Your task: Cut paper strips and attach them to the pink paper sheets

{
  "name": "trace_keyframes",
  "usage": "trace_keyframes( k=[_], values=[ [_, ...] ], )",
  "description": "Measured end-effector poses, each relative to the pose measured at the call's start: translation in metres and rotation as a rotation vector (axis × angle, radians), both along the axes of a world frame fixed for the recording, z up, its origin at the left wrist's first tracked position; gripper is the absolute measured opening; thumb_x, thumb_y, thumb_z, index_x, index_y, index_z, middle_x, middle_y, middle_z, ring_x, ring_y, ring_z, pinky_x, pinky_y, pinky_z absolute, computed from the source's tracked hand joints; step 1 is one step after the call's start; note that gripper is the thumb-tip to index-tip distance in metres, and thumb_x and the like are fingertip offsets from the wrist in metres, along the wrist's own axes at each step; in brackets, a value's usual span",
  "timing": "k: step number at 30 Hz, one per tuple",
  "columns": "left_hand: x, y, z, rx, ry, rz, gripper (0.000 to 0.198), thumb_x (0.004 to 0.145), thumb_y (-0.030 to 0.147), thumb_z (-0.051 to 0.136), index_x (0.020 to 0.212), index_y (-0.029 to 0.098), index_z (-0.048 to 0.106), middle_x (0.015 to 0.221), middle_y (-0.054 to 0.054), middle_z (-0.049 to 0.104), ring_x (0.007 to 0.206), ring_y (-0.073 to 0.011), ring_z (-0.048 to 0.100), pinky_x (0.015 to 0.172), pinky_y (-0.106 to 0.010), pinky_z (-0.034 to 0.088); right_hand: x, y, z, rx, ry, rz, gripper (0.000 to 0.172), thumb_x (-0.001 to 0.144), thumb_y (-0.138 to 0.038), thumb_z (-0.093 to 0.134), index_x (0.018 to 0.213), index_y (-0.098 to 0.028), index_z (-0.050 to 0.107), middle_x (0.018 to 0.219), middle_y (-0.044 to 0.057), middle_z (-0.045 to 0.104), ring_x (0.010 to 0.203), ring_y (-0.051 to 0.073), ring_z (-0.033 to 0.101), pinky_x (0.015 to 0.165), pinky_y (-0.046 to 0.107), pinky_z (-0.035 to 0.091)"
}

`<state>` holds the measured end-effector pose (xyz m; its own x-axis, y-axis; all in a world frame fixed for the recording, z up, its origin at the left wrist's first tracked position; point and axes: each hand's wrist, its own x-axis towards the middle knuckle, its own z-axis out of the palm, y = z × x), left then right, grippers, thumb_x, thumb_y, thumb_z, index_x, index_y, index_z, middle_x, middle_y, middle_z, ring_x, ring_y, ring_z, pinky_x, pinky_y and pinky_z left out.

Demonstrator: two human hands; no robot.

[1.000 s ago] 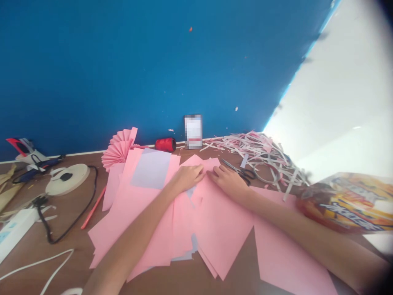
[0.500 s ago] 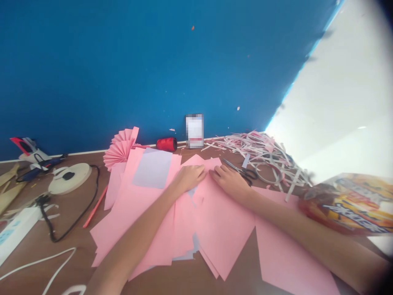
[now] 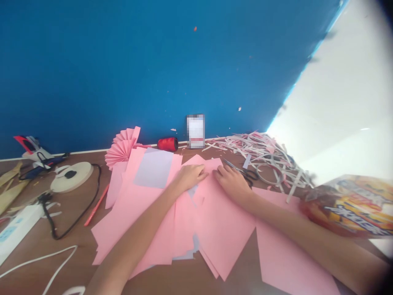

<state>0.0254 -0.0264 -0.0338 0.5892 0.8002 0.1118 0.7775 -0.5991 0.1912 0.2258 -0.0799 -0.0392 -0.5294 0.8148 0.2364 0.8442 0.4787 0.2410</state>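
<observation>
Both hands are at the far end of a folded pink sheet of paper (image 3: 225,229), which lies at a slant with a corner toward me. My left hand (image 3: 190,177) has its fingers curled together on the paper's far left part. On the far right part, my right hand (image 3: 232,182) presses with bent fingers close together. Fingertips of both hands are partly hidden. Left of them is a pile of pink sheets (image 3: 123,229) with a grey-blue piece of paper (image 3: 153,168) on top. Black-handled scissors (image 3: 250,174) lie just beyond my right hand.
Shredded paper strips (image 3: 258,147) heap against the blue wall (image 3: 123,61). A pleated pink fan (image 3: 121,147), a red thread spool (image 3: 167,144) and a phone (image 3: 195,133) stand at the back. Left are a tape roll (image 3: 73,176) and power strip (image 3: 18,231); right, a snack bag (image 3: 353,207).
My right hand has shifted slightly to the right along the paper's far edge, widening the gap between the hands. My left hand stays nearly in place. The view has moved a little.
</observation>
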Motion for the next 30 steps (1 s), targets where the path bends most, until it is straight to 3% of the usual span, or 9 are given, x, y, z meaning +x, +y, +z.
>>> trace_keyframes(
  k=[6,16,26,30],
  values=[
    [0.002,-0.002,0.0,0.003,0.031,0.042,0.029,0.092,0.046,0.039,0.079,0.022,0.049,0.073,-0.002,0.063,0.065,-0.0182,0.057,0.056,-0.029,0.03,-0.002,-0.004,-0.004,0.012,-0.019,-0.069,0.025,0.087,-0.012,0.049,0.11,-0.015,0.059,0.099,0.011,0.057,0.086,0.024,0.052,0.072,0.035,0.038],
    [0.003,-0.003,0.003,0.022,0.052,0.027,0.033,0.096,0.044,0.032,0.078,0.022,0.05,0.072,-0.002,0.063,0.064,-0.0185,0.059,0.055,-0.028,0.031,0.001,-0.006,-0.003,0.026,-0.085,0.07,0.038,0.09,-0.008,0.037,0.126,-0.016,0.05,0.096,0.012,0.057,0.082,0.022,0.052,0.071,0.033,0.037],
    [0.003,-0.003,0.002,-0.029,-0.022,0.073,0.024,0.095,0.042,0.036,0.091,0.024,0.051,0.079,-0.001,0.067,0.072,-0.0188,0.062,0.058,-0.028,0.034,-0.002,-0.009,-0.002,0.021,-0.136,0.015,0.04,0.09,-0.007,0.036,0.126,-0.017,0.049,0.103,0.014,0.057,0.085,0.022,0.054,0.057,0.029,0.033],
    [0.003,-0.002,0.002,-0.073,-0.06,0.086,0.02,0.094,0.041,0.039,0.099,0.025,0.05,0.078,0.001,0.068,0.075,-0.019,0.063,0.06,-0.028,0.035,-0.002,-0.011,0.001,0.027,-0.139,0.006,0.037,0.09,-0.009,0.037,0.121,-0.017,0.054,0.102,0.013,0.058,0.082,0.022,0.053,0.064,0.033,0.035]
  ],
)
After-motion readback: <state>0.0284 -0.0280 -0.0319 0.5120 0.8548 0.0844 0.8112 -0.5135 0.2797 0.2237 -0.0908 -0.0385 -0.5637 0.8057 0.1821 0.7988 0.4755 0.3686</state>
